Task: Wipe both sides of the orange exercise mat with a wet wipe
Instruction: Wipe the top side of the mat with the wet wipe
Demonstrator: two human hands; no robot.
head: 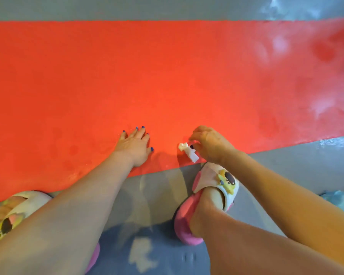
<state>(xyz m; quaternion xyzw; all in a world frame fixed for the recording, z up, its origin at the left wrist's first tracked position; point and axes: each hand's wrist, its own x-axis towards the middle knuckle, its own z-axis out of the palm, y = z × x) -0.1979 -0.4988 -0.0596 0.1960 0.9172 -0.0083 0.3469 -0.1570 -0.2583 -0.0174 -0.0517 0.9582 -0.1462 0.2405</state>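
Observation:
The orange exercise mat (147,76) lies flat on the grey floor and fills most of the head view from left to right. My left hand (134,144) rests palm down on the mat near its front edge, fingers spread. To its right, my right hand (209,143) pinches a small crumpled white wet wipe (188,151) just above the mat's front edge. Damp patches show on the mat at the right and near the lower left.
Grey floor (286,165) runs along the mat's near and far edges. My two feet in patterned slippers stand at the near edge, one (216,181) by the right hand, the other (14,209) at the lower left. A pale blue item (340,201) sits at the right edge.

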